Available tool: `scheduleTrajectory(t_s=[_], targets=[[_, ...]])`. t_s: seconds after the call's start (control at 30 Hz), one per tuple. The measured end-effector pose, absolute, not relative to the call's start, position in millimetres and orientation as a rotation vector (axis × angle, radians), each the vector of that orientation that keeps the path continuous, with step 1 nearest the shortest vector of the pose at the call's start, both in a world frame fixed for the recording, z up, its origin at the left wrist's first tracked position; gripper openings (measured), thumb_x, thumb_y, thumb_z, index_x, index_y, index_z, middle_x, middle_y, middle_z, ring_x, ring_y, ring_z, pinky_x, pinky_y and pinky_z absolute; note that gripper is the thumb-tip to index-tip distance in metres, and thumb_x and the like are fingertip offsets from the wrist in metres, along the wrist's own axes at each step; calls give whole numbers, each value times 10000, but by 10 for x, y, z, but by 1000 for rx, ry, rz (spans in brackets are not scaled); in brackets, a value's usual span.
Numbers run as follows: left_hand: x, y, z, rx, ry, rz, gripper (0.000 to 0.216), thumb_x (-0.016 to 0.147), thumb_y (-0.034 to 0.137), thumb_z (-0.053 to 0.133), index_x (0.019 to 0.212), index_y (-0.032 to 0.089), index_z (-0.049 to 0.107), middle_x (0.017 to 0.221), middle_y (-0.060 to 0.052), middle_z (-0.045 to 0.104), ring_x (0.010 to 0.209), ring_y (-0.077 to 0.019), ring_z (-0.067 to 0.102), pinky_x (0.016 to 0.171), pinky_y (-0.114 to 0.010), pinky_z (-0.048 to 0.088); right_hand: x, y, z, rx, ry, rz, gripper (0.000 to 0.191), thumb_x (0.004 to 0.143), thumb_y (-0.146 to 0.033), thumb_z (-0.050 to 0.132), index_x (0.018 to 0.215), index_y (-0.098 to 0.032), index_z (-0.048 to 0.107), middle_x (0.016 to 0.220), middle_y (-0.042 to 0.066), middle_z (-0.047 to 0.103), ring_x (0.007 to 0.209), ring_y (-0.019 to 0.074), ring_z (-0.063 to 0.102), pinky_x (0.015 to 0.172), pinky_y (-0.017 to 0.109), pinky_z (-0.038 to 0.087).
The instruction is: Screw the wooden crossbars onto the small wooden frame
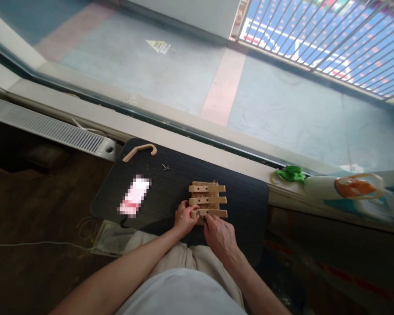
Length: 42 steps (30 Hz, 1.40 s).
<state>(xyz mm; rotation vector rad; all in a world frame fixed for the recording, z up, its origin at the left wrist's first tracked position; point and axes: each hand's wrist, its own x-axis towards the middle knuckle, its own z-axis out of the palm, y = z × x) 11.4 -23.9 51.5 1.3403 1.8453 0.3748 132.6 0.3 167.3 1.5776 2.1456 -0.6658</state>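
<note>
On a dark tabletop [170, 188] lies a small wooden frame made of three pale slats across a rough wooden board [205, 183]. Dark holes show in the slats. My left hand [184, 220] is closed around the left end of the nearest slat [215, 213]. My right hand [221, 236] grips a thin dark tool [202, 217] whose tip meets that slat close to my left fingers. The tool's exact kind is hidden by my fingers. Beyond them lie the middle slat [210, 200] and the far slat [210, 188].
A hooked wooden piece [140, 148] and several small metal bits [165, 167] lie on the table's left half, near a pixelated bright rectangle [135, 195]. Behind runs a windowsill [170, 140] with a green item [291, 173] and a white bottle [320, 185]. A radiator [62, 129] stands left.
</note>
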Motion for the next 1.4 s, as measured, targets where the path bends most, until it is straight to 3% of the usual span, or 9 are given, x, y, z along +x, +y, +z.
scheduleTrajectory(t_s=[0.2, 0.4, 1.1, 1.4], targets=[[174, -280, 380, 1251, 1829, 480, 252, 616, 150, 617, 840, 254, 667, 1074, -13, 465, 994, -163, 483, 894, -284, 391, 1347, -10, 1687, 1560, 2163, -675, 196, 850, -236, 362, 899, -206, 549, 812, 45, 627, 725, 139, 598, 578, 235, 354], [192, -262, 363, 1260, 1796, 556, 120, 616, 216, 648, 733, 234, 670, 1035, -21, 478, 986, -180, 486, 890, -310, 394, 1290, -72, 1722, 1653, 2087, -575, 206, 852, -246, 352, 863, -197, 551, 819, 55, 625, 730, 147, 599, 585, 239, 356], [137, -225, 456, 1393, 1798, 450, 133, 672, 342, 609, 758, 271, 680, 1046, -18, 491, 1011, -206, 436, 888, -336, 316, 1122, -66, 1731, 1690, 2036, -466, 186, 836, -257, 373, 832, -202, 550, 806, 34, 630, 714, 151, 598, 581, 233, 355], [141, -210, 472, 1399, 1798, 446, 125, 682, 314, 590, 753, 276, 686, 1036, -20, 491, 984, -201, 444, 872, -328, 329, 1127, -3, 1778, 1604, 2045, -469, 195, 842, -256, 368, 844, -206, 556, 817, 38, 630, 727, 145, 599, 583, 239, 358]])
